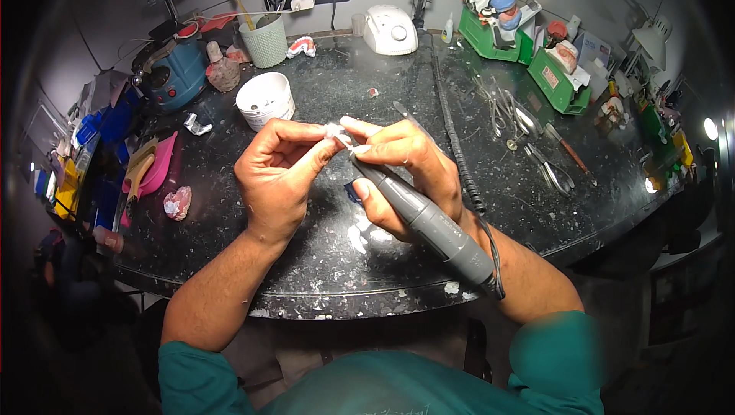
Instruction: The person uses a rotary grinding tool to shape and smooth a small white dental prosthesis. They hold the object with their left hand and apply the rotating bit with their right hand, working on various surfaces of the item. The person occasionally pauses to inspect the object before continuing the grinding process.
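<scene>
Above the middle of the dark bench, my left hand (272, 170) pinches a small whitish piece (334, 131) between thumb and fingertips. The glare on it and its small size hide its exact kind. My right hand (429, 166) is wrapped round a dark grey rotary handpiece (440, 235), held like a pen. Its narrow tip points up and left at the whitish piece; whether the two touch, I cannot tell. A coiled black cord (453, 135) runs from the far side of the bench to the handpiece's rear end, close by my right wrist.
Beyond my left hand stands a white tub (266, 101). A white control box (390, 31) sits at the back. Metal pliers and hand tools (547, 170) lie to the right, near green bins (559, 82). At left are a pink dustpan (161, 164) and a blue machine (172, 78).
</scene>
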The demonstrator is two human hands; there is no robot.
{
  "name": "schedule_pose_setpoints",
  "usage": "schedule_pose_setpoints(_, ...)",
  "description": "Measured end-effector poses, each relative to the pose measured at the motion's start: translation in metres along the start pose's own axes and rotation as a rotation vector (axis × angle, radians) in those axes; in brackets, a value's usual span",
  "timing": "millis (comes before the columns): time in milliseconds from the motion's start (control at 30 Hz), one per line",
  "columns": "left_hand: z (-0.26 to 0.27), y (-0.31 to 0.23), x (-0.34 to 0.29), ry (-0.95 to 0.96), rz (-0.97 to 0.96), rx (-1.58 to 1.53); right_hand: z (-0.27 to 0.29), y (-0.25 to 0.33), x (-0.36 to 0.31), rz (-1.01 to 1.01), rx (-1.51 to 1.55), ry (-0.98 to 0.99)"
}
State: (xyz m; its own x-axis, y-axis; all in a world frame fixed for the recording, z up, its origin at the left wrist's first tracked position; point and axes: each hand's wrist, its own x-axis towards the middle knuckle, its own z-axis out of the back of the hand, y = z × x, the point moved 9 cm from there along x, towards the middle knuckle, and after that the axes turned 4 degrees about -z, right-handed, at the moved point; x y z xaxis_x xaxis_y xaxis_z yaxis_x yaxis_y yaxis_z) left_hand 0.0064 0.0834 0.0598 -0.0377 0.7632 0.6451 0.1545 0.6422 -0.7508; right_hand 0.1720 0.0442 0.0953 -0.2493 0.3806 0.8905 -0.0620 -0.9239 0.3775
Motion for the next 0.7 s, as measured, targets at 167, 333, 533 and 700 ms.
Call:
schedule_pose_setpoints(167,0.0008,-0.0009,0.0008,0.011,-0.018,0.015,0.0001,0.0014,0.0008,0.0,-0.006,-0.012)
schedule_pose_setpoints(333,0.0006,0.0003,0.0003,0.006,-0.006,0.017,0.0005,0.0002,0.0005,0.002,-0.007,-0.009)
schedule_pose_setpoints(533,-0.0005,-0.0011,0.0009,0.008,-0.001,0.019,0.0016,-0.0026,-0.0007,-0.017,-0.007,-0.023)
schedule_pose_setpoints(700,0.0004,-0.0001,0.0004,0.004,0.006,0.012,0.0001,0.0022,0.0018,0.005,-0.01,0.002)
